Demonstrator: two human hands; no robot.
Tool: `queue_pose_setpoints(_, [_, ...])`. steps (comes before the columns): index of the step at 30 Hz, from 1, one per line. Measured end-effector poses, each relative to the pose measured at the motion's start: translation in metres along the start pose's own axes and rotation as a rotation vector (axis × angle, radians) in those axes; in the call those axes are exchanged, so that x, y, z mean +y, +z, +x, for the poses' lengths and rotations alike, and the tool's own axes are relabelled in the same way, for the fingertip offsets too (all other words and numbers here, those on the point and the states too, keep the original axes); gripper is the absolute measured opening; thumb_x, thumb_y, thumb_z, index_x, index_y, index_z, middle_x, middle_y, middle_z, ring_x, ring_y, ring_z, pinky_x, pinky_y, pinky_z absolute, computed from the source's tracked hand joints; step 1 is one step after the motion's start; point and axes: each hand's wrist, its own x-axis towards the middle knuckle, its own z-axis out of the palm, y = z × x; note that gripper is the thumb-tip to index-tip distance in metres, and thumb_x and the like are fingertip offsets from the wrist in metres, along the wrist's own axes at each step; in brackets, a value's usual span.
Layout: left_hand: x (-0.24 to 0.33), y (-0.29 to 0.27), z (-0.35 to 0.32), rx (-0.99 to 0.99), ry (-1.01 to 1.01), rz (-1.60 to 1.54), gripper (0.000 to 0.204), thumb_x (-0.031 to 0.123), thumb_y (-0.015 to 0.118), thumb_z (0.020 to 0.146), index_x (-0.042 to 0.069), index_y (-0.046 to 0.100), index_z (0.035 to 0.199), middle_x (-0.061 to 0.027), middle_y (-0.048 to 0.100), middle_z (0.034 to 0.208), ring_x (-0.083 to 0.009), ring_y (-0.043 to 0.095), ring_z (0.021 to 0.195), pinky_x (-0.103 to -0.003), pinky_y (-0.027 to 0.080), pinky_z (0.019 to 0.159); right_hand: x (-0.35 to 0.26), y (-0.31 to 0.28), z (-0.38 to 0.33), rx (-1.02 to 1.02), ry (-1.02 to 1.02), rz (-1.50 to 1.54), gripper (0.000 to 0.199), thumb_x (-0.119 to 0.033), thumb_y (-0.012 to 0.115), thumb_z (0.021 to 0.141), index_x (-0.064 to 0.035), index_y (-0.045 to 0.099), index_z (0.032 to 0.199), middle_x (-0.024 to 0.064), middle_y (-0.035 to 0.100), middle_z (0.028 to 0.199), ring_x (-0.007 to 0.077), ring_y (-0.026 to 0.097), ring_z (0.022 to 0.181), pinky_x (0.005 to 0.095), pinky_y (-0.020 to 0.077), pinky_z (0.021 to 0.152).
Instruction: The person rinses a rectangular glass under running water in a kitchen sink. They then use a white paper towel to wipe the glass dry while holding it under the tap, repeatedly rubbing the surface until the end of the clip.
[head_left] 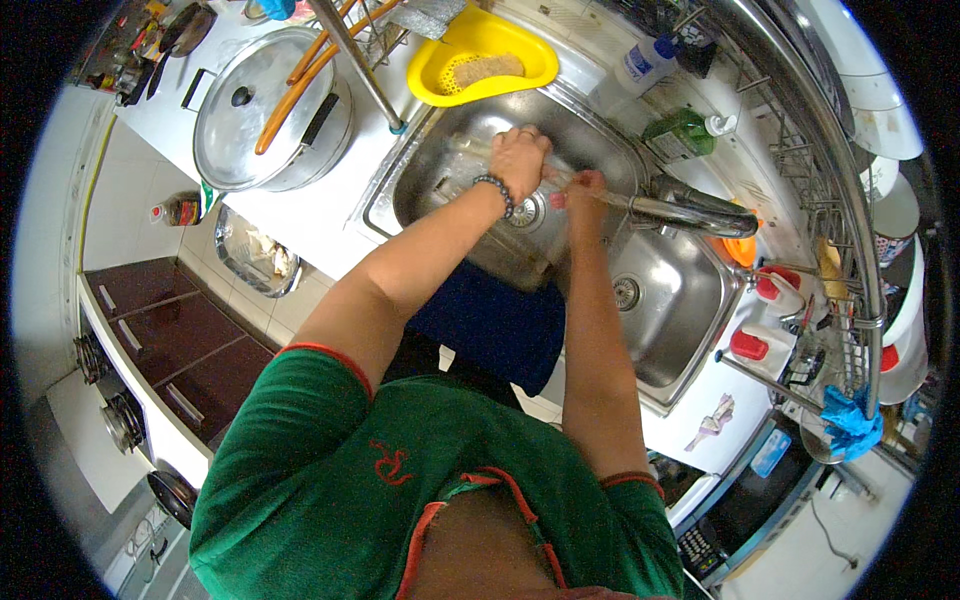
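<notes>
You are holding your left hand [520, 160] and right hand [583, 190] close together over the steel basin [592, 135], near the tap [682, 212]; whether they're gripping anything, I cannot tell.

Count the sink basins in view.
2: one basin beneath the left hand and right hand, the other basin to its right. Forearms hide parts of the sink.

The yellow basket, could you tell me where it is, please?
Head view, top centre: the yellow basket sits at the sink's far edge, right of the pot.
</notes>
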Motion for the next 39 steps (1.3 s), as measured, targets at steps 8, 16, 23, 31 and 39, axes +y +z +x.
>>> queue_pose_setpoints(8, [0.030,0.039,-0.048,-0.386,-1.186,-1.652,0.032,0.036,0.049,0.090,0.007,0.059,0.084,-0.0060,0.062,0.081,-0.0167,0.054,0.066,-0.028,0.045,0.062,0.030,-0.010,0.031,-0.004,-0.116,-0.226,0.017,-0.009,0.050,0.085,0.0002,0.050,0.099,0.0118,0.057,0.077,0.0191,0.056,0.050,0.0296,0.0473,0.045])
queue_pose_setpoints(16, [0.056,0.067,-0.034,-0.285,-1.374,-1.928,0.018,0.011,0.043,0.087,0.003,0.059,0.085,-0.0096,0.063,0.081,-0.0205,0.055,0.063,-0.033,0.046,0.058,0.059,-0.025,0.008,-0.058,-0.160,-0.378,0.012,-0.009,0.052,0.081,-0.0011,0.060,0.082,0.0115,0.061,0.073,0.0192,0.055,0.050,0.0309,0.0403,0.044])
queue_pose_setpoints(23, [0.053,0.088,-0.041,-0.124,-1.280,-1.576,0.016,0.004,0.041,0.085,0.000,0.056,0.081,-0.0127,0.058,0.070,-0.0222,0.055,0.055,-0.033,0.043,0.045,0.016,-0.035,-0.046,-0.034,-0.334,-0.555,0.017,-0.016,0.057,0.078,-0.0017,0.061,0.086,0.0199,0.063,0.084,0.0369,0.060,0.081,0.0430,0.0461,0.072])
queue_pose_setpoints(31, [0.037,0.080,-0.017,0.250,-1.519,-1.797,0.017,-0.002,0.036,0.086,0.000,0.053,0.091,-0.0121,0.059,0.080,-0.0208,0.058,0.066,-0.029,0.051,0.055,0.025,-0.057,-0.091,-0.125,-0.045,-0.354,0.015,-0.013,0.052,0.083,-0.0020,0.061,0.087,0.0166,0.062,0.078,0.0309,0.059,0.072,0.0394,0.0449,0.065])
queue_pose_setpoints(39, [0.043,0.094,-0.034,-0.010,-1.398,-1.631,0.013,0.003,0.043,0.087,-0.001,0.056,0.085,-0.0100,0.058,0.072,-0.0169,0.055,0.057,-0.026,0.048,0.048,0.063,-0.092,-0.106,-0.065,-0.535,-0.430,0.018,-0.018,0.052,0.088,-0.0028,0.062,0.085,-0.0002,0.048,0.056,0.0086,0.040,0.043,0.0254,0.0312,0.041])
